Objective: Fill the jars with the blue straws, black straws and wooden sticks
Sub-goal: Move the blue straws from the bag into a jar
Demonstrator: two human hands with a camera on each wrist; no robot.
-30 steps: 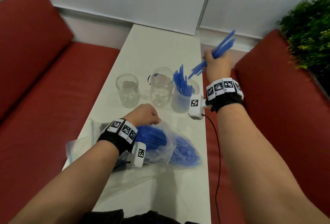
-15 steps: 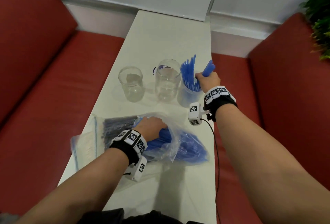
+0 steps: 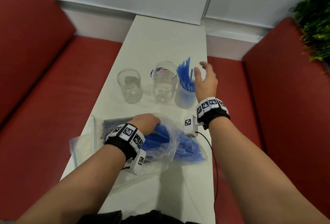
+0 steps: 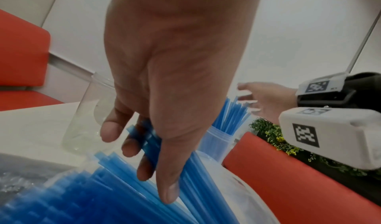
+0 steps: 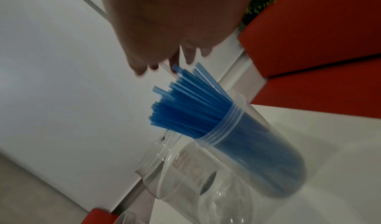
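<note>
red benches [image 3: 44, 84] are flanking a white tabletop [image 3: 166, 41] that is carrying everything. a clear bag [image 3: 180, 145] of blue straws [image 3: 157, 138] is lying at the near end, with a bag of black straws [image 3: 109, 125] just left of it, partly under the left wrist. three jars are standing in a row further back: the left jar [image 3: 129, 86] and middle jar [image 3: 165, 82] are holding nothing visible, the right jar [image 3: 184, 97] is holding upright blue straws. the left hand [image 4: 171, 97] is reaching into the bag, fingers and thumb curling round a bundle of blue straws. the right hand [image 3: 206, 80] is hovering beside the right jar's straw tips, fingers spread and holding nothing.
</note>
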